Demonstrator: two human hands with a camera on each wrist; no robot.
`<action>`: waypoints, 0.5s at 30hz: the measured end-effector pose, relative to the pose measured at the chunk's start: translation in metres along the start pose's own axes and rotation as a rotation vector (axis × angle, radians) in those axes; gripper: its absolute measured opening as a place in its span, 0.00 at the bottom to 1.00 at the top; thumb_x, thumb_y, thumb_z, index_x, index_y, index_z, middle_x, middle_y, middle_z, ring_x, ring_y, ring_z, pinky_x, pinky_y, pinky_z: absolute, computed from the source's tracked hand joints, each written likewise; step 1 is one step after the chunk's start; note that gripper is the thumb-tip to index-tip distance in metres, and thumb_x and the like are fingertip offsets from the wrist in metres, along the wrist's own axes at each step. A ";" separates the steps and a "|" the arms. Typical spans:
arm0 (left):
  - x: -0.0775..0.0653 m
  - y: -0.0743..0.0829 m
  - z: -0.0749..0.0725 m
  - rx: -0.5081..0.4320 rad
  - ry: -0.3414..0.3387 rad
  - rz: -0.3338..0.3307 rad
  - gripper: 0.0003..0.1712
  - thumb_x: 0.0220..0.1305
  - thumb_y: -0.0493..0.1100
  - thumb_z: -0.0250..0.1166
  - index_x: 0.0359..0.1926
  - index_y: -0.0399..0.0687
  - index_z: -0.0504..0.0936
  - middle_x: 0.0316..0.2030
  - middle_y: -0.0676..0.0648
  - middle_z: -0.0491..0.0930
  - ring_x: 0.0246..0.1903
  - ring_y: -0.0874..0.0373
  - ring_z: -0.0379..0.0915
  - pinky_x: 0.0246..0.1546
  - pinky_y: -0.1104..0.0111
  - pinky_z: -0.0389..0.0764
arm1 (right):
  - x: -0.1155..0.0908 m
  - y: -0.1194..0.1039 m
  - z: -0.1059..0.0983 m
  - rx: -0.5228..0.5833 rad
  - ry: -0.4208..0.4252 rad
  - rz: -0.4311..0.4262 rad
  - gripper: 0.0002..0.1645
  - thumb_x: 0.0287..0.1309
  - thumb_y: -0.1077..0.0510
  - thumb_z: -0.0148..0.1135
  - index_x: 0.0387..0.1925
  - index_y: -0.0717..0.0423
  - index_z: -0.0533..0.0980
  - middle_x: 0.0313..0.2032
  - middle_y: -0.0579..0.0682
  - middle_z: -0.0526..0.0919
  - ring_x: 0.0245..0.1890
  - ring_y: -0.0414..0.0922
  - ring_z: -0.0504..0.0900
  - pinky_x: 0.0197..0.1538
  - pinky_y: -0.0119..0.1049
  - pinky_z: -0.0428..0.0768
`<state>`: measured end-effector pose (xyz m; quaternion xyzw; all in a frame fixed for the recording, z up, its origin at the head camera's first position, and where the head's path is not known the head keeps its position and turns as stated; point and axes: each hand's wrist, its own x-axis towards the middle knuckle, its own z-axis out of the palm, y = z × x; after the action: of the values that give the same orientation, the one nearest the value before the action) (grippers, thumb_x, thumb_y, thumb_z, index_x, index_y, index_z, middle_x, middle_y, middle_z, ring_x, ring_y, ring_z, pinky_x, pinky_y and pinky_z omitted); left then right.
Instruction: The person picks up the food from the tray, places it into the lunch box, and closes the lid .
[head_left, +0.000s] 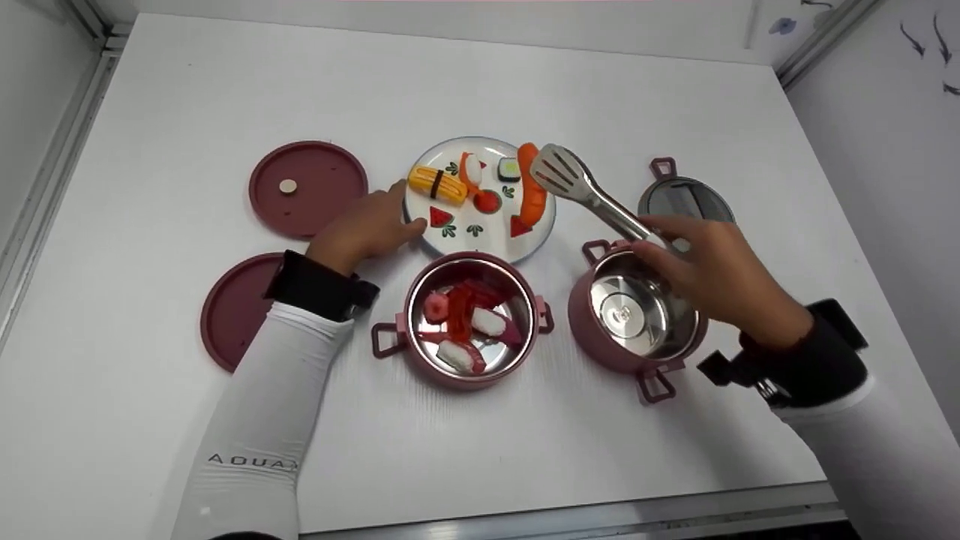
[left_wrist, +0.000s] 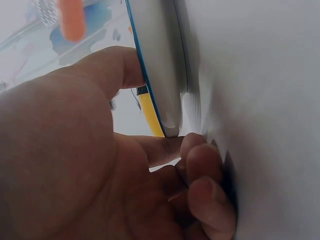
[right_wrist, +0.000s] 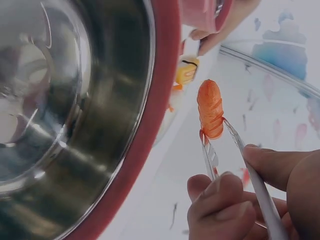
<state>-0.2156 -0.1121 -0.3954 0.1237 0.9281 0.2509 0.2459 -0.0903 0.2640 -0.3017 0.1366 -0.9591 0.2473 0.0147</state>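
The right hand [head_left: 712,270] grips metal tongs [head_left: 615,214], its fingers closed in a narrow grasp about the arms, and the right wrist view shows the tong tips pinching one end of an orange toy sausage [head_left: 533,201]; that sausage hangs over the right edge of the plate [head_left: 495,241], seemingly clear of it, forward and to the left of the right-hand fingers. Its long axis runs roughly away from the person, crosswise to the slanting tongs. The left hand [head_left: 375,225] holds the plate's opposite edge, thumb and forefinger at the rim, and does not touch the sausage. From the sausage, the left pot [head_left: 465,382], with toy food inside, lies nearer the person and slightly left, while the right pot [head_left: 585,330] lies nearer the person and rightward, partly beneath the right hand
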 end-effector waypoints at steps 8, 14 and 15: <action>0.001 0.000 0.001 0.000 -0.002 0.023 0.48 0.72 0.60 0.53 0.80 0.45 0.42 0.73 0.35 0.60 0.68 0.43 0.62 0.68 0.48 0.65 | -0.096 0.013 -0.021 0.094 0.087 0.147 0.21 0.65 0.58 0.65 0.60 0.48 0.80 0.34 0.44 0.80 0.08 0.35 0.70 0.14 0.31 0.60; 0.001 -0.002 0.001 -0.012 0.010 0.046 0.45 0.72 0.59 0.53 0.79 0.47 0.45 0.72 0.35 0.62 0.70 0.41 0.61 0.68 0.47 0.65 | -0.147 0.028 -0.016 0.091 0.105 0.253 0.21 0.66 0.58 0.64 0.60 0.46 0.79 0.32 0.39 0.77 0.08 0.35 0.70 0.14 0.30 0.62; 0.002 -0.002 0.001 -0.014 0.010 0.050 0.45 0.72 0.59 0.53 0.79 0.47 0.46 0.72 0.35 0.62 0.70 0.41 0.61 0.68 0.46 0.65 | -0.154 0.031 -0.015 0.089 0.101 0.270 0.21 0.66 0.57 0.64 0.60 0.46 0.79 0.33 0.39 0.77 0.08 0.35 0.71 0.14 0.30 0.63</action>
<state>-0.2165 -0.1126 -0.3977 0.1438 0.9241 0.2641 0.2356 0.0486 0.3360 -0.3181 -0.0059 -0.9549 0.2958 0.0235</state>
